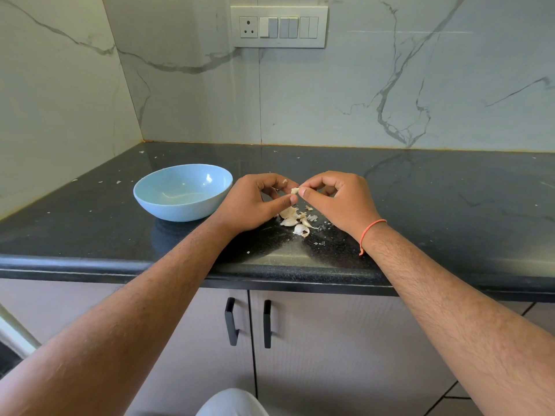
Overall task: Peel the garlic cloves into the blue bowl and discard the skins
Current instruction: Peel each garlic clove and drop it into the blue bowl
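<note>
At the bottom of the frame both forearms reach in over the cupboard doors [300,340] and the front edge of the dark tabletop [450,205]. Just past that edge, at centre frame, a small heap of garlic cloves and loose skins [295,221] lies on the tabletop. Directly above the heap the left hand [258,202] and right hand [336,199] meet, each with fingertips curled and pinched on the same small garlic clove [295,190], held clear of the surface. To peel it well, the left hand should hold the clove firm while the right hand's nail lifts the papery edge and draws it away in one strip, letting skin fall on the heap. The blue bowl [168,202], left of centre just beside the left hand, appears to hold no cloves. Behind, a switch panel [279,27] sits on the marble wall at upper centre.
</note>
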Demonstrator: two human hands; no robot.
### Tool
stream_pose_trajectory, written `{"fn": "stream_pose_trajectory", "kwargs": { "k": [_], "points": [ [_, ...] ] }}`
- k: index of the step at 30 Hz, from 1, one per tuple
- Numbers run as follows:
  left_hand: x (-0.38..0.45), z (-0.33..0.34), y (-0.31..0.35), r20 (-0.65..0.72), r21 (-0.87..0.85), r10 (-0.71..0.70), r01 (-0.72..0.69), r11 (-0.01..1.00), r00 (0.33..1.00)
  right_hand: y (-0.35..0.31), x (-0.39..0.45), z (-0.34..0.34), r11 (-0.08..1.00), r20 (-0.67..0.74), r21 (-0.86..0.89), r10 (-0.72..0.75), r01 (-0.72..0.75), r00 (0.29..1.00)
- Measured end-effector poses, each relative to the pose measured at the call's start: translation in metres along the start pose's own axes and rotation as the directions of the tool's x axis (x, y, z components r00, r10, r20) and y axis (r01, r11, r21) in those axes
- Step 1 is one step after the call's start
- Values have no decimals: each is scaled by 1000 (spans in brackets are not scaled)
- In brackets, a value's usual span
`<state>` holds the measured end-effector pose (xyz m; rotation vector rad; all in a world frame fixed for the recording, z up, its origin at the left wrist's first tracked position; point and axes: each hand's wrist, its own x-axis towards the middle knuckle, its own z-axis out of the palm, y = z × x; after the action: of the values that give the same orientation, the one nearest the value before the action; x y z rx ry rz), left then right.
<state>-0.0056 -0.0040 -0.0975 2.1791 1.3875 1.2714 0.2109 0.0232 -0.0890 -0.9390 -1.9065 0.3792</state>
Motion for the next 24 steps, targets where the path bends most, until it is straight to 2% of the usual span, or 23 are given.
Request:
{"fn": "stream_pose_trajectory", "kwargs": {
  "k": [12, 17, 24],
  "points": [
    [-1, -3, 2, -23, -77, -42, 40, 996, 999, 0, 0, -1, 999, 3, 42, -3, 3, 1000],
    [-1, -3, 4, -20, -27, -31, 30, 999, 999, 1, 1, 1, 998, 41, 64, 25, -28, 999],
    [-3, -1, 9, -23, 23, 12, -11, 1000, 1000, 1, 3, 2, 963, 165, 246, 73, -113, 984]
  ]
}}
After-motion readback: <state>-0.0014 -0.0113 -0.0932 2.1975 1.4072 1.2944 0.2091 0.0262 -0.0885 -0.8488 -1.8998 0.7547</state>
